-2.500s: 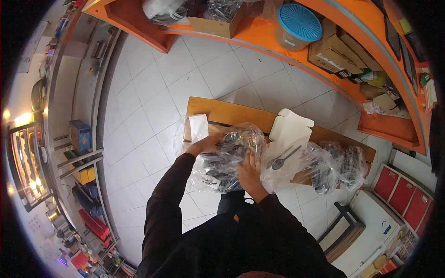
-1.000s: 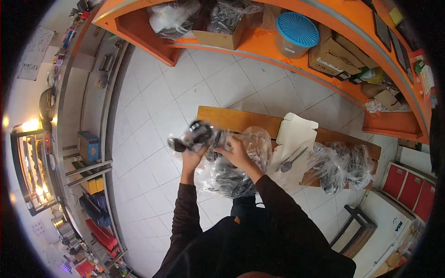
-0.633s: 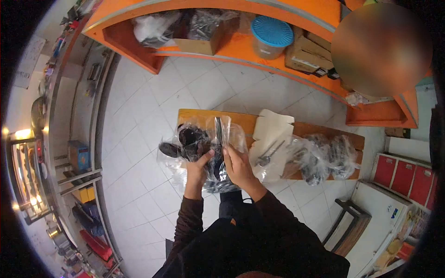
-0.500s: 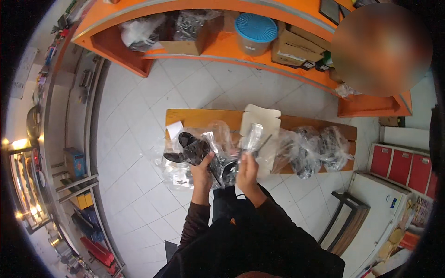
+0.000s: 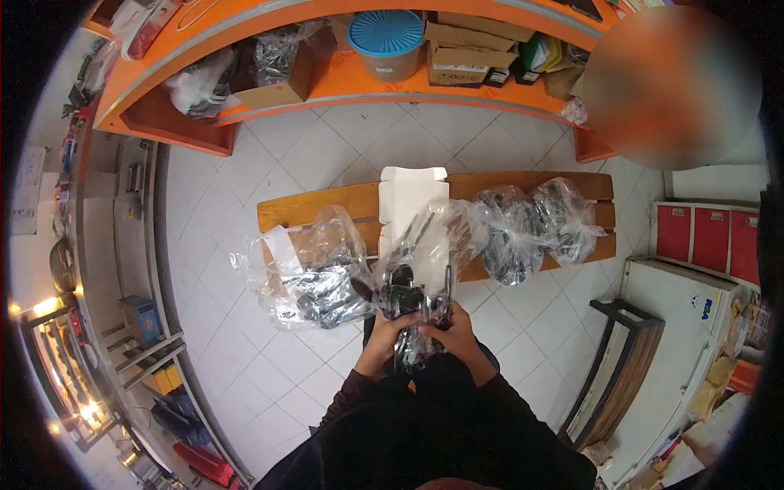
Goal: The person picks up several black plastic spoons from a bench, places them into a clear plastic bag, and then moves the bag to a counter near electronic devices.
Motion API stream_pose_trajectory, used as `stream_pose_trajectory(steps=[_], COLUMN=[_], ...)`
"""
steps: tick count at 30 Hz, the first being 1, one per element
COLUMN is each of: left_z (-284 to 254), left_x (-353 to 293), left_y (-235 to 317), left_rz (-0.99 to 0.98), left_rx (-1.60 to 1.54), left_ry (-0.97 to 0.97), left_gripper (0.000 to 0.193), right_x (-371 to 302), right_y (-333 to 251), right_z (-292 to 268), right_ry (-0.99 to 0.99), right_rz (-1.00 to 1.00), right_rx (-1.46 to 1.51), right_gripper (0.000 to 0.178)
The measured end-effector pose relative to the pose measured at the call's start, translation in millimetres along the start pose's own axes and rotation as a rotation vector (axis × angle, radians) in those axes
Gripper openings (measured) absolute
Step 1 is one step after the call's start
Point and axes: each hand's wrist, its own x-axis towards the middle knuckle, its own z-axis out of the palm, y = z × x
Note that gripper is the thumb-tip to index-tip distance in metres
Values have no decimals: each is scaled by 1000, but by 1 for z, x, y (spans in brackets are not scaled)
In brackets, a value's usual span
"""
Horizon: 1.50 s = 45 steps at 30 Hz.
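Observation:
My left hand and my right hand are close together at the near edge of the bench, both closed around a bundle of black utensils. Rounded, spoon-like black heads and thin handles show in it; their exact kind is hard to make out. Clear plastic surrounds part of the bundle and hides some pieces. Just beyond lies an opened white cardboard box, flattened out on the wooden bench. Left of my hands rests a clear plastic bag with dark pieces inside.
Two clear bags of black pieces sit on the bench's right part. Behind stands an orange shelf with cartons and a blue-lidded tub. A wood-and-black frame leans by a white refrigerator at right.
My hands, earlier apart with black utensils in the left and a shiny wrapped piece in the right, have come together on one bundle, nearer my body. The whole view has shifted.

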Motion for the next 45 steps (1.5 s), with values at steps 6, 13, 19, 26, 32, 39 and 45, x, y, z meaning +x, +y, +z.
stream_pose_trajectory(steps=[6,13,19,26,32,39,45], left_z=[13,36,28,32,-10,-15,-21], left_x=[26,59,69,70,82,100,98], left_y=[-3,-14,-13,-8,-13,-27,-20], left_rz=[-142,108,-69,-38,18,406,257], left_rx=[55,120,255,-98,79,442,101], left_ry=[-63,-69,-110,28,19,-9,114], left_gripper=[31,27,31,19,26,35,24], right_x=[1,23,40,53,56,53,104], right_y=[1,5,24,20,64,91,103], right_z=[-9,-26,-40,-39,-60,-51,-31], right_ry=[259,593,629,631,619,423,547], right_rz=[-89,-123,-250,-304,-311,-93,-273], right_rx=[157,-253,-427,-427,-432,-829,-401], right_gripper=[25,22,23,23,35,35,35])
